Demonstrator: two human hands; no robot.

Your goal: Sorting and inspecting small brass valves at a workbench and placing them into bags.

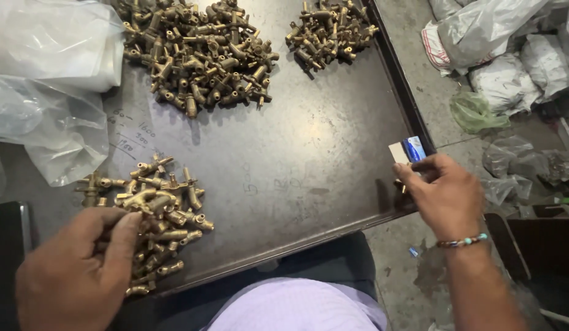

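Resting its curled fingers on the near pile of brass fittings [152,214], the left hand [76,270] is gripping nothing definite while the right hand [447,196] is pinching a small white-and-blue card [407,150] and a small brass piece at the desk [309,159] edge, two larger piles [198,52] lying beyond, seemingly unsorted.

Both forearms are bare, with no sleeves in view, and neither the left hand [76,270] at the lower left of the frame nor the right hand [447,196] at right of centre wears a glove. A thin beaded bracelet [462,241] with turquoise and dark beads circles the right wrist. At the bottom centre a pale lilac garment [303,306] covers the lap
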